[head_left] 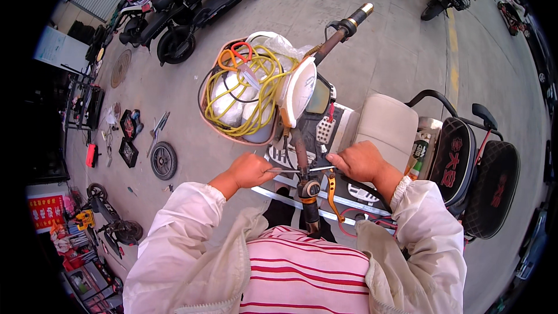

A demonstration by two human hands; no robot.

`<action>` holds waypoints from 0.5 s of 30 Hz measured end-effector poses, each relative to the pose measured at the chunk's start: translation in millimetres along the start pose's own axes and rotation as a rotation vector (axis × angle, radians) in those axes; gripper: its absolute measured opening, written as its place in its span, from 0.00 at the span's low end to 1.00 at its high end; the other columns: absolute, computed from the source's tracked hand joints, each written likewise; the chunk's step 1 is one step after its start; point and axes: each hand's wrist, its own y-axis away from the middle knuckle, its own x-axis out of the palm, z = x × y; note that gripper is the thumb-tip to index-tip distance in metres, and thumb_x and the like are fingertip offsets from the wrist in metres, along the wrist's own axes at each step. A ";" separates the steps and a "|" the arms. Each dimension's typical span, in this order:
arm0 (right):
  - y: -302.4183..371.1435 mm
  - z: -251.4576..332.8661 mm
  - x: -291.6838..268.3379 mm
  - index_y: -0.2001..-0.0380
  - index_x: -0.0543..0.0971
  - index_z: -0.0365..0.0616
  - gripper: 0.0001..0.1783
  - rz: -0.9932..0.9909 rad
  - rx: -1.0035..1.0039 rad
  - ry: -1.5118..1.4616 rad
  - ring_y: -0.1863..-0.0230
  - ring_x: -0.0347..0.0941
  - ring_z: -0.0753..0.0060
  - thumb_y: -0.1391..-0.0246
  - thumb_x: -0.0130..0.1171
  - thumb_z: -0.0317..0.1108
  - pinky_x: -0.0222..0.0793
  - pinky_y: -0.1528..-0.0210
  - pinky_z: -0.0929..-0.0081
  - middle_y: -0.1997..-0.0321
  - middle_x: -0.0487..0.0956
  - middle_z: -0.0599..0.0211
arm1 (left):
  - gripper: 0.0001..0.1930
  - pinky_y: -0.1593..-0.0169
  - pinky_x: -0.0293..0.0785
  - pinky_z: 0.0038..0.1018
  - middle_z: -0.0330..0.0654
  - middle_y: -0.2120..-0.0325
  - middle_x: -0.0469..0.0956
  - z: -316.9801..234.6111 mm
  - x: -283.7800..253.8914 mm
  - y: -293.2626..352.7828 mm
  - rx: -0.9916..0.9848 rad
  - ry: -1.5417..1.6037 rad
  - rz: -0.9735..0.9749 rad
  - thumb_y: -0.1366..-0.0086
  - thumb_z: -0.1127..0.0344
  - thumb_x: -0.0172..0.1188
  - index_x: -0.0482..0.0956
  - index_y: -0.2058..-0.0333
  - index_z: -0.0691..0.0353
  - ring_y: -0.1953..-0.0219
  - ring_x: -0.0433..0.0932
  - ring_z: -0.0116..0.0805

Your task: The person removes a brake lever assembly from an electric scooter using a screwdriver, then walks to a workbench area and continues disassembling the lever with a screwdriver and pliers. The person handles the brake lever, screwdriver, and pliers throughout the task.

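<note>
An electric scooter's handlebar (301,160) runs toward my body, with its near grip (311,212) closest to me. My left hand (247,171) is closed on a thin metal tool (281,170), whose tip meets the brake lever clamp (306,172) on the bar. From the other side, my right hand (361,161) is closed round another slim metal tool (321,168) that reaches the same clamp. Their exact kinds are hard to make out. A gold brake lever (332,197) hangs below my right hand.
The scooter's front basket (204,107) carries yellow cord (256,117), orange-handled scissors (235,57) and plastic bags. A beige seat (386,125) is at the right. On the floor at left lie a loose wheel (164,160) and tools. Parked scooters (174,29) stand behind.
</note>
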 end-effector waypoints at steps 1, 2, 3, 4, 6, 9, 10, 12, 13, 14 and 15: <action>-2.2 2.3 -4.4 0.87 0.80 0.51 0.35 0.018 -0.007 0.042 0.79 0.75 0.51 0.35 0.38 0.59 0.64 0.78 0.57 0.85 0.77 0.59 | 0.16 0.74 0.69 0.42 0.47 0.83 0.76 0.1 0.6 0.1 0.007 0.006 -0.012 0.42 0.56 0.60 0.79 0.82 0.59 0.79 0.75 0.51; -3.9 4.0 -7.7 0.87 0.80 0.51 0.35 0.040 -0.014 0.087 0.79 0.75 0.51 0.35 0.38 0.59 0.64 0.78 0.57 0.84 0.77 0.59 | 0.15 0.74 0.69 0.42 0.47 0.83 0.76 -0.4 2.1 0.2 0.013 0.014 -0.026 0.42 0.56 0.60 0.79 0.82 0.59 0.79 0.75 0.51; -3.2 6.3 -8.8 0.87 0.80 0.51 0.35 0.025 0.006 0.080 0.79 0.75 0.51 0.35 0.38 0.59 0.64 0.78 0.57 0.84 0.77 0.60 | 0.15 0.75 0.69 0.42 0.47 0.83 0.76 -0.7 3.1 0.3 0.020 0.023 -0.040 0.42 0.56 0.60 0.79 0.82 0.59 0.79 0.75 0.51; -0.5 9.5 -8.4 0.87 0.80 0.51 0.35 0.010 0.026 0.074 0.79 0.75 0.51 0.35 0.38 0.59 0.65 0.78 0.57 0.84 0.77 0.60 | 0.15 0.75 0.69 0.42 0.47 0.83 0.76 -0.5 3.4 0.2 0.022 0.032 -0.044 0.42 0.56 0.60 0.79 0.82 0.59 0.79 0.75 0.51; 0.9 10.7 -5.7 0.85 0.80 0.52 0.34 -0.007 0.042 0.055 0.78 0.75 0.52 0.35 0.38 0.59 0.65 0.78 0.57 0.84 0.77 0.61 | 0.15 0.75 0.69 0.43 0.47 0.84 0.75 1.1 2.8 0.2 0.029 0.045 -0.047 0.42 0.56 0.60 0.78 0.83 0.59 0.79 0.75 0.51; 1.0 7.0 -2.0 0.82 0.81 0.53 0.32 -0.003 0.030 0.024 0.78 0.76 0.53 0.36 0.39 0.59 0.65 0.78 0.57 0.83 0.78 0.63 | 0.16 0.75 0.69 0.43 0.47 0.85 0.74 5.4 5.5 -0.7 0.062 0.060 -0.061 0.42 0.56 0.60 0.78 0.83 0.59 0.80 0.74 0.51; 1.5 7.7 -3.0 0.81 0.81 0.53 0.31 0.002 0.024 0.017 0.77 0.76 0.53 0.36 0.39 0.58 0.65 0.78 0.57 0.82 0.78 0.63 | 0.16 0.75 0.68 0.44 0.47 0.85 0.74 5.7 5.6 -0.4 0.066 0.048 -0.058 0.42 0.56 0.61 0.78 0.84 0.59 0.80 0.74 0.51; 0.9 4.6 0.2 0.80 0.81 0.54 0.30 0.000 0.011 -0.005 0.77 0.76 0.54 0.36 0.40 0.58 0.66 0.77 0.57 0.81 0.79 0.64 | 0.16 0.75 0.68 0.44 0.46 0.86 0.74 6.0 5.9 -3.1 0.074 0.028 -0.054 0.43 0.56 0.61 0.77 0.84 0.59 0.80 0.73 0.51; 1.4 3.0 3.3 0.80 0.81 0.54 0.29 -0.008 0.005 -0.020 0.77 0.76 0.54 0.36 0.41 0.57 0.66 0.77 0.57 0.81 0.79 0.64 | 0.16 0.76 0.68 0.43 0.46 0.86 0.74 8.3 10.4 -5.2 0.111 0.048 -0.083 0.43 0.56 0.62 0.77 0.85 0.59 0.81 0.73 0.50; 2.3 2.7 3.8 0.80 0.81 0.55 0.28 -0.020 -0.003 -0.033 0.76 0.76 0.54 0.36 0.41 0.57 0.66 0.77 0.57 0.80 0.79 0.64 | 0.16 0.76 0.67 0.43 0.46 0.86 0.73 10.0 13.5 -6.5 0.149 0.064 -0.115 0.43 0.57 0.62 0.76 0.85 0.59 0.81 0.73 0.50; 2.6 -1.2 10.0 0.80 0.80 0.54 0.27 -0.028 0.004 -0.074 0.76 0.75 0.52 0.37 0.42 0.55 0.66 0.76 0.56 0.80 0.79 0.63 | 0.16 0.76 0.67 0.43 0.46 0.86 0.73 11.7 17.2 -7.9 0.187 0.080 -0.147 0.43 0.57 0.62 0.76 0.86 0.59 0.81 0.73 0.50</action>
